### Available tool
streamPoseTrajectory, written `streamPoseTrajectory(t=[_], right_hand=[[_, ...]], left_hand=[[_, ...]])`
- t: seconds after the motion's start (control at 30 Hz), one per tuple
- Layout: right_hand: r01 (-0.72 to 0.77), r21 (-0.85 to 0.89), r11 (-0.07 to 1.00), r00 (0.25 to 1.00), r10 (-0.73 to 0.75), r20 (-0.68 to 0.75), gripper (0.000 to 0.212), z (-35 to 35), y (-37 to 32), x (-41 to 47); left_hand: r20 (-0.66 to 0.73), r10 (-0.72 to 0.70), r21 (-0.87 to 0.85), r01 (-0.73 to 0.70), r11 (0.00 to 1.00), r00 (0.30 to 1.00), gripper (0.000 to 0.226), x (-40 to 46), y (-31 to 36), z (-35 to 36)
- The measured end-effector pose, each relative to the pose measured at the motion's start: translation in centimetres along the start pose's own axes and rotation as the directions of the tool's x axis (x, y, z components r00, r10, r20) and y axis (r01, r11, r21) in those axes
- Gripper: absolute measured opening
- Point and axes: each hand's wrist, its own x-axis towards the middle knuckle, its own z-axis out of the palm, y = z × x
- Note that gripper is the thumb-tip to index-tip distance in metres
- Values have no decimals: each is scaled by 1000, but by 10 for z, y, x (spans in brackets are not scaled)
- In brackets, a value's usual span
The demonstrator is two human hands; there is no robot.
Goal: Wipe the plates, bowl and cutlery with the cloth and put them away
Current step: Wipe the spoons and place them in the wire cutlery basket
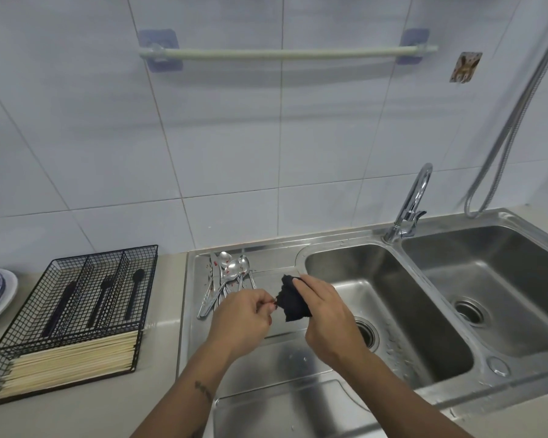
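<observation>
We see a double steel sink (389, 257) set in the counter (168, 311), a chrome faucet (413, 200) behind its divider, a metal hose (516, 115) hanging to its right, a pale towel bar (285, 53) on the tiles above it, a small patterned sticker (465, 67) right of that bar.

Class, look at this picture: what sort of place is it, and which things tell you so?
Most likely a home kitchen: a stainless double sink with a tap, spoons on the draining board, and a wire cutlery tray on the counter.
</observation>
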Motion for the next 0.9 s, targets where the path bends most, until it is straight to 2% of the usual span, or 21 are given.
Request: streamPoseTrajectory(t=[0.13,0.23,0.3,0.4,0.53,0.63,0.77,0.8,0.9], right_hand=[[75,-102,992,997,-71,38,75,-2,-4,-4],[-88,-94,992,996,88,-2,73,-10,10,0],[-190,-70,979,982,191,3,75,-15,17,3],[-258,9,966,966,258,-24,79,-19,19,1],[-286,9,958,958,285,8,76,-17,6,-10],[-293,39,955,956,292,39,74,-15,-2,-16],[-346,119,931,938,344,34,58,-12,-3,-16],[-396,171,902,918,396,36,55,-12,-2,-15],[-520,314,794,845,532,57,54,-12,1,-13]], left_hand=[[13,-9,-43,10,999,1000,22,3,-4,-4],[31,-18,-73,20,997,999,20,0,-9,-2],[70,-36,-162,47,986,997,24,-1,-15,2],[113,-71,-302,102,948,991,30,-2,-18,8],[144,-133,-537,191,822,981,14,-2,-5,14],[115,-194,-671,220,708,974,19,-3,4,21],[177,-355,-834,332,441,918,17,1,10,25],[175,-383,-833,343,433,907,16,2,11,25],[137,-423,-784,359,506,896,17,4,9,26]])
